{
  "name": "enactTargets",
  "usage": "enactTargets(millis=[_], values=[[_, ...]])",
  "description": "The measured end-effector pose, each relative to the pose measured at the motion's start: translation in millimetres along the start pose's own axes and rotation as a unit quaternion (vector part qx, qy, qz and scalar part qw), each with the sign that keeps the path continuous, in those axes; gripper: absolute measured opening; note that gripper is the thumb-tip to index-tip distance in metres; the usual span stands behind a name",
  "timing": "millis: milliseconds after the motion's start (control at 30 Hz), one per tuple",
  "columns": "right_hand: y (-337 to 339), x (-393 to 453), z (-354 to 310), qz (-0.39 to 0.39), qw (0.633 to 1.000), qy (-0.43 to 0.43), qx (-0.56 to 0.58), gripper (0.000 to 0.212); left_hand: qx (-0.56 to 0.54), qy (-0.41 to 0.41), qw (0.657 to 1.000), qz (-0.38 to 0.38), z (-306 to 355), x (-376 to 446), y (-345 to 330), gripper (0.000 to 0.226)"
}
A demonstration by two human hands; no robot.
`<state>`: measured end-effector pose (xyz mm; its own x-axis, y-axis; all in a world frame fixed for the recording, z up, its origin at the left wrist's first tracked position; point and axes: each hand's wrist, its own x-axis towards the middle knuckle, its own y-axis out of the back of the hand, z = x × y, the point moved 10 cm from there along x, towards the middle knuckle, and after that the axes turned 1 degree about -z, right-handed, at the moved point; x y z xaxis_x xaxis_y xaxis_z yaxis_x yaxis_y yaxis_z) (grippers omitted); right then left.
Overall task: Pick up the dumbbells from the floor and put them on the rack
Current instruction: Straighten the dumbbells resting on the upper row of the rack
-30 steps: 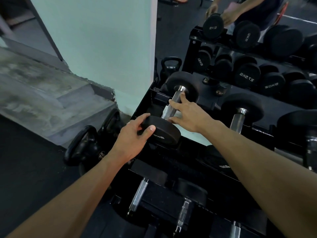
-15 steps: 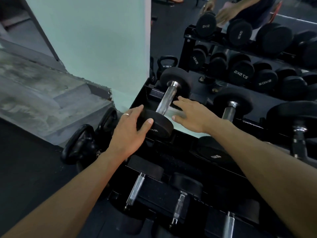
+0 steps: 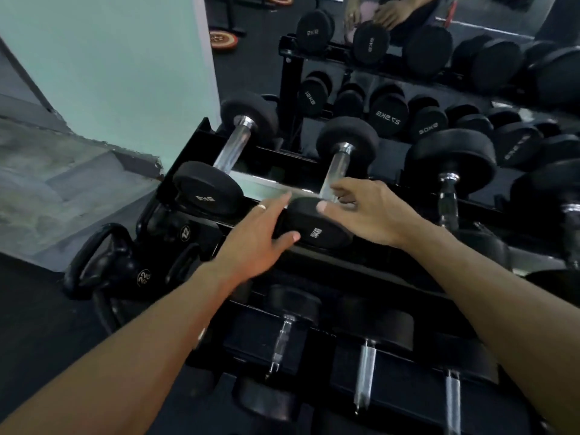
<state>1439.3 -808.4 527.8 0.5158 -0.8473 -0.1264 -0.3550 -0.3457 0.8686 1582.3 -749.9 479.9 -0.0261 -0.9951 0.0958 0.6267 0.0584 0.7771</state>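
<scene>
Two black dumbbells with chrome handles lie side by side on the top tier of the black rack. The leftmost dumbbell rests alone with no hand on it. To its right is a dumbbell marked 5KG. My left hand cups the left side of its near head, thumb on the front face. My right hand lies on the right of that head, thumb on top and fingers loosely spread by the handle.
A bigger dumbbell sits further right on the same tier. More dumbbells fill the lower tier. Black kettlebells stand on the floor at the rack's left end. A mirror behind reflects the rack and a person.
Both hands have left the leftmost dumbbell and shifted right onto the near head of the 5KG dumbbell. The view has swung right with them.
</scene>
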Motion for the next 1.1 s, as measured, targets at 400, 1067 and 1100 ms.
enactTargets(millis=[400, 1067, 1100], values=[[-33.4, 1.3, 20.2, -0.061, 0.993, 0.039, -0.097, 0.041, -0.053, -0.03, 0.997, -0.044, 12.3, 33.2, -17.2, 0.046], [-31.4, 2.6, 21.1, -0.04, 0.993, 0.037, -0.106, 0.043, -0.033, -0.043, 0.996, -0.073, 16.4, 33.0, -17.4, 0.047], [-32.2, 1.9, 22.1, -0.043, 0.993, 0.033, -0.106, 0.043, -0.019, -0.038, 0.996, -0.072, 17.0, 32.5, -16.2, 0.048]])
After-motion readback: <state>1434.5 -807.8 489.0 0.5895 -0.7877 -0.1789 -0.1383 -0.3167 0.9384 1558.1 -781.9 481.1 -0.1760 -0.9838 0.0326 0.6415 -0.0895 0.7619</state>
